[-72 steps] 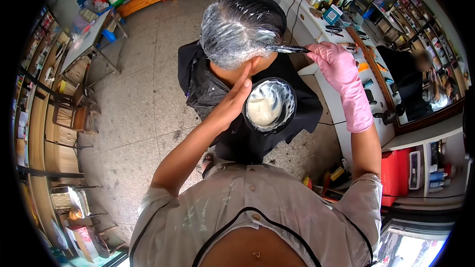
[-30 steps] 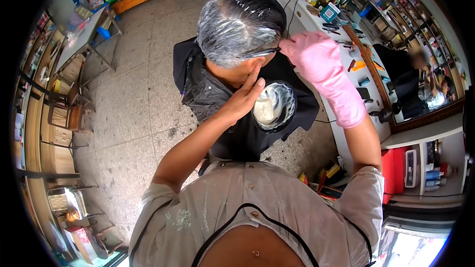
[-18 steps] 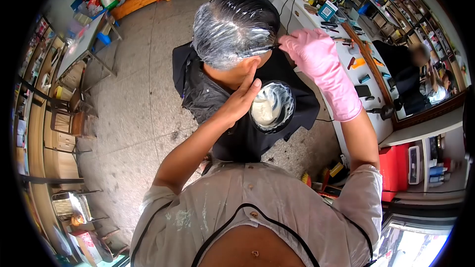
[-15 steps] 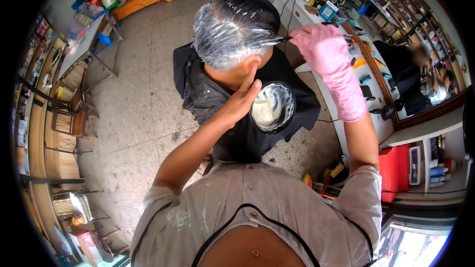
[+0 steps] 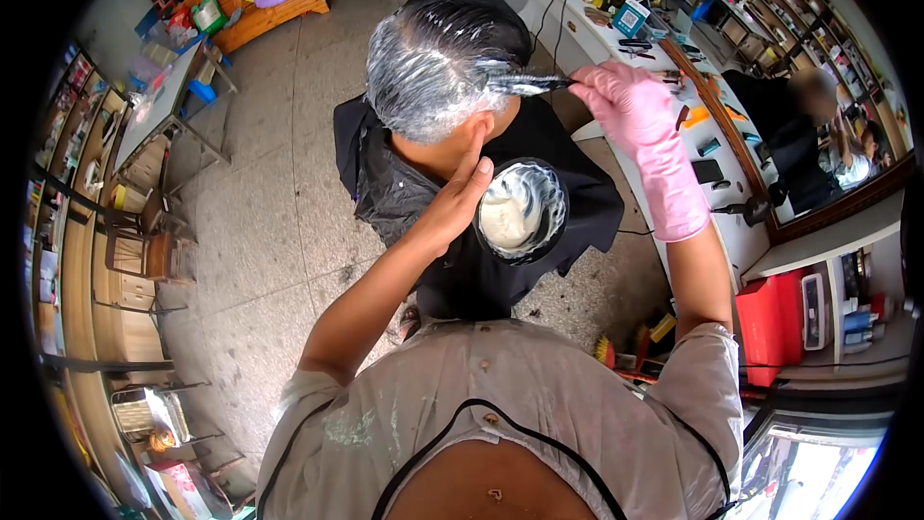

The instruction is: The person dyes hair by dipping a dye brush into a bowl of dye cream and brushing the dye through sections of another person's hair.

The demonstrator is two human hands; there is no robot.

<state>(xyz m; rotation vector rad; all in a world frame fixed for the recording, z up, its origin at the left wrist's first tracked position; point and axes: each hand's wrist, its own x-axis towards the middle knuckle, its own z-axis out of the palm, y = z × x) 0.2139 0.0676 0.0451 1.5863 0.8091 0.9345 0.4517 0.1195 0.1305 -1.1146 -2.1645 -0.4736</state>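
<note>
A seated person's head [image 5: 433, 67] is before me, its dark hair streaked with white cream over the side and top. In a pink glove, my right hand [image 5: 628, 106] pinches the handle of a black tint brush [image 5: 534, 85], whose head lies against the hair above the ear. My left hand [image 5: 450, 210] has its thumb at the rim of a dark bowl [image 5: 559, 217] and a finger stretched up to the ear [image 5: 478, 125]. White cream [image 5: 506, 217] fills part of the bowl and smears its inside wall. The hand's other fingers are hidden beneath the bowl.
A black cape [image 5: 577, 169] covers the seated person. To the right runs a white counter [image 5: 664, 178] with small tools under a mirror [image 5: 818, 116]. A red box [image 5: 772, 327] stands lower right. Shelves [image 5: 120, 308] and a table [image 5: 159, 106] line the left.
The brush has come down and left onto the hair above the ear, lying flatter, with more of it showing. My right hand lowered slightly. My left hand and the bowl shifted a little left in view.
</note>
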